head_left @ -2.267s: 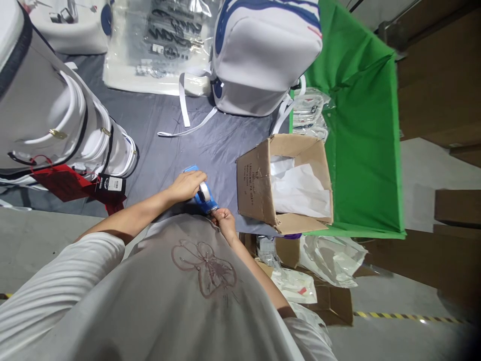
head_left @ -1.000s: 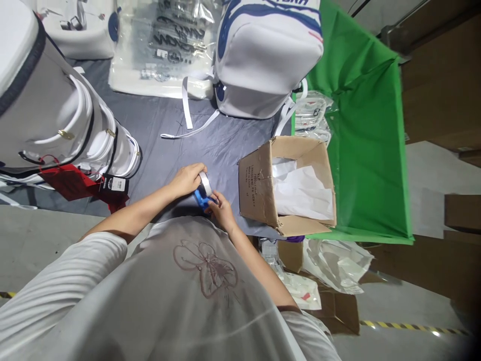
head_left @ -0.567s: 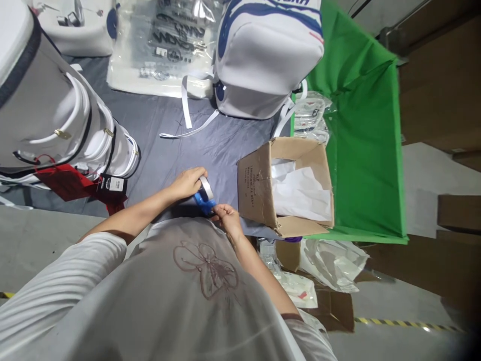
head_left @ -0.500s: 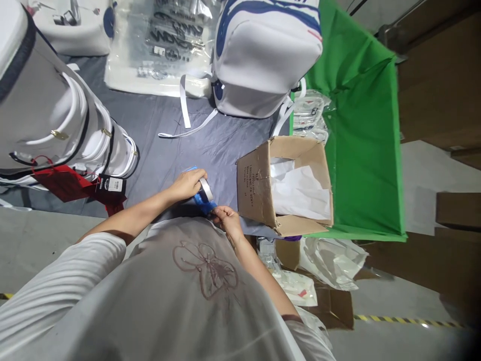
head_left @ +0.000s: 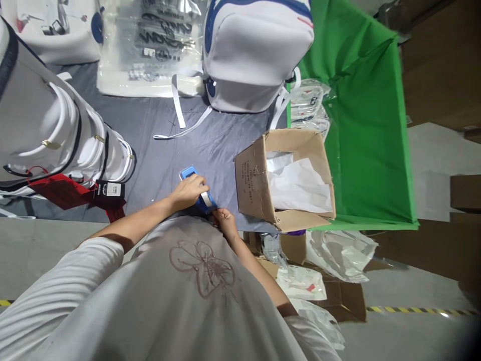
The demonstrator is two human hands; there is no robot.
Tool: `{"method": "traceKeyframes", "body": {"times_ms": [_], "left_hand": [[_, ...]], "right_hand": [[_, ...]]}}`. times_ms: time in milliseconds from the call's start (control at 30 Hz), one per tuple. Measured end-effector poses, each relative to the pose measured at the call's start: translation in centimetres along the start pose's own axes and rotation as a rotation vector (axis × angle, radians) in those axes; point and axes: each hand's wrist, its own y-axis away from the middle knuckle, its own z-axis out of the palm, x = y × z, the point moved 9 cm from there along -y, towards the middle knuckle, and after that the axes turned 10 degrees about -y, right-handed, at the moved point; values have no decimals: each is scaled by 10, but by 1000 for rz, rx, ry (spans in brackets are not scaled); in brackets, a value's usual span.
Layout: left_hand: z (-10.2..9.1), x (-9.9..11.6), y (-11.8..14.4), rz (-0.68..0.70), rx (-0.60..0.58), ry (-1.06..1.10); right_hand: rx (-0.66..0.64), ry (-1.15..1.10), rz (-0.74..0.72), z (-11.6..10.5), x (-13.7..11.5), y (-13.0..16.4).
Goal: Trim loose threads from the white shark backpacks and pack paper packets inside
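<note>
My left hand [head_left: 189, 190] grips a blue tape dispenser [head_left: 187, 174] with a roll of tape in it, held just above the grey cloth [head_left: 165, 150] near the table's front edge. My right hand [head_left: 224, 220] sits right beside the dispenser's front end, fingers pinched together at the tape's end; what they pinch is too small to make out. An open cardboard box [head_left: 252, 183] with white paper [head_left: 298, 183] inside stands just right of both hands.
A white and blue bag [head_left: 255, 55] stands at the back, its straps trailing on the cloth. A large grey and white bag [head_left: 45, 125] with a red tag [head_left: 60, 193] lies at the left. A green cloth bin [head_left: 368, 125] fills the right side. Boxes and plastic bags [head_left: 338, 250] lie on the floor.
My left hand turned the dispenser so its blue body now points away from me. The right hand stayed at its front end. The view shifted a little.
</note>
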Motion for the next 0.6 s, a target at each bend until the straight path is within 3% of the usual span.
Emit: {"method": "traceKeyframes", "body": {"times_ms": [167, 300, 500, 600], "left_hand": [[4, -1, 2, 24, -53, -20], [7, 4, -1, 157, -142, -55], [-13, -7, -9, 234, -16, 25], [-12, -9, -12, 262, -71, -1]], "right_hand": [[-40, -29, -23, 2, 5, -7], [-60, -42, -35, 4, 6, -9], [-47, -66, -75, 4, 5, -11], [-44, -69, -86, 2, 4, -11]]}}
